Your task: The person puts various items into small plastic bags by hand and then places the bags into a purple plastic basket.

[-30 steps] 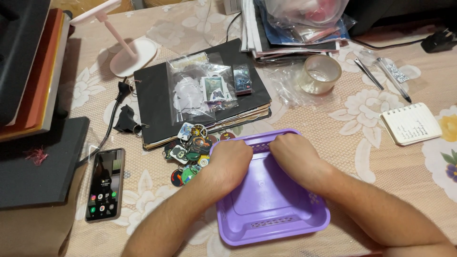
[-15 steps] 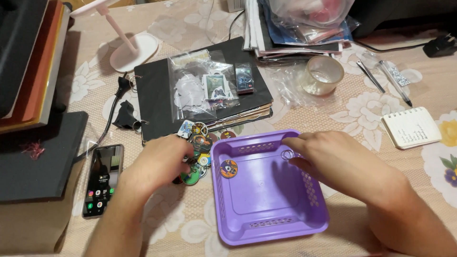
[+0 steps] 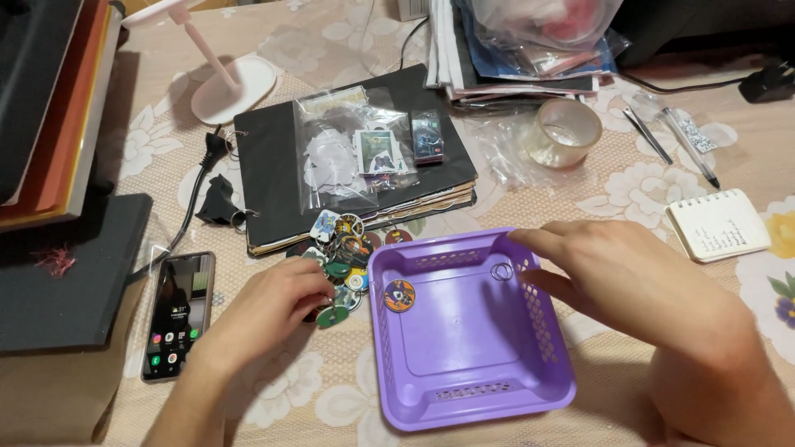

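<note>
Centrally, a purple plastic basket [image 3: 472,348] sits on the floral tablecloth [image 3: 629,190], and everything else is placed around it. Beyond the basket's far rim lies a black binder [image 3: 273,174] with clear plastic sleeves of cards [image 3: 356,153] on top. Far to the basket's left stands a dark stack of boxes and books [image 3: 50,165]. Behind the binder rests a pink lamp base [image 3: 236,87].

On the basket's right side the right hand [image 3: 638,281] hovers loosely open, fingers spread and slightly curled, its fingertips [image 3: 530,240] touching the far right rim; it grips nothing. At the basket's left the left hand [image 3: 277,302] is partly curled, fingers bent down onto a pile of round picture discs [image 3: 344,248] that lies just outside the basket's far left corner. Its fingertips pinch or press one green disc [image 3: 329,315]; whether it is lifted cannot be told.

Left of the basket, past the left hand, a smartphone [image 3: 178,319] lies face up with its screen lit. Right of the basket sits a small spiral notepad [image 3: 719,223], and beyond it lie two pens [image 3: 687,149]. A roll of clear tape [image 3: 569,131] rests beyond the basket's far right corner.

Inside the basket, against the left wall, one round disc [image 3: 399,295] lies flat, and a small clear ring [image 3: 502,271] lies near the far wall, just beside the right hand's fingers.
</note>
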